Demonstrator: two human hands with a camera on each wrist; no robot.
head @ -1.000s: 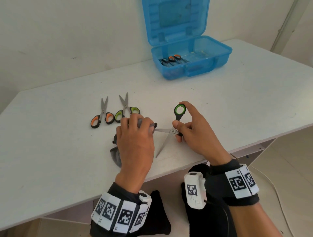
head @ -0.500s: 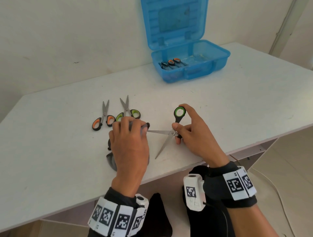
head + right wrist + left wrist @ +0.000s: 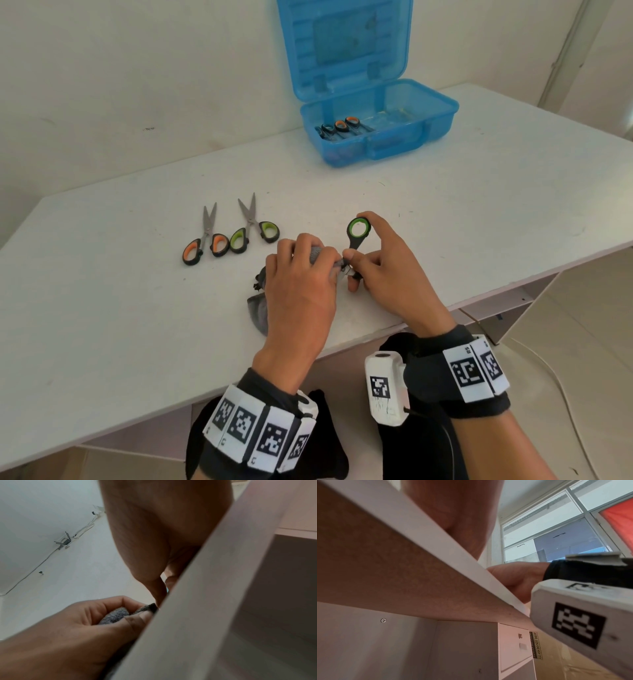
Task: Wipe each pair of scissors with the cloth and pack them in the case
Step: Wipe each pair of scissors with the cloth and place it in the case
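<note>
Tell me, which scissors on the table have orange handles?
The orange-handled scissors, the leftmost pair lying on the table. The pair beside them and the pair in the right hand have green handles.

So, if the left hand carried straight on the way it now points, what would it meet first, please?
Probably the right hand: the left hand, gripping the grey cloth, points right along the scissors, and its fingertips already almost touch the other's.

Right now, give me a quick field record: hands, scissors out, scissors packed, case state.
left hand: grips grey cloth around the blades
right hand: holds green-handled scissors
waiting on table: orange-handled pair, green-handled pair
case: open, lid upright
packed: scissors in case, exact count unclear
</note>
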